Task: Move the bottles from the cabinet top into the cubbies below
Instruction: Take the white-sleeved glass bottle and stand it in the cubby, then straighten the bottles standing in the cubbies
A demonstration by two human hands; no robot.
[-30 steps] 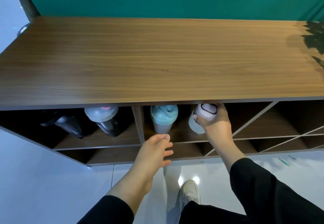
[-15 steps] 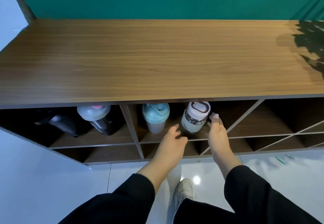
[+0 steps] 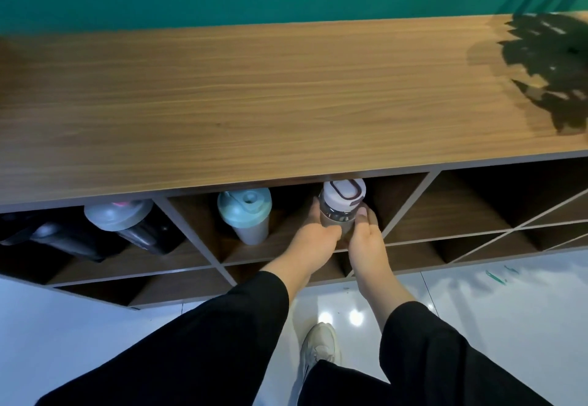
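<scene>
Both hands cup one bottle at the frame's centre: the left hand [image 3: 313, 237] wraps its near side, the right hand [image 3: 366, 235] presses the opposite side, fingers curled around the clear grey bottle with a white flip lid [image 3: 342, 206]. It stands in the middle cubby [image 3: 286, 240] under the long wooden cabinet top [image 3: 254, 103], right of a teal-lidded shaker bottle [image 3: 246, 214]. Left of centre, a grey-lidded dark bottle [image 3: 127, 222] leans. Judged from here, releasing unevenly could tip the tall bottle forward off the shelf edge or into the shaker.
</scene>
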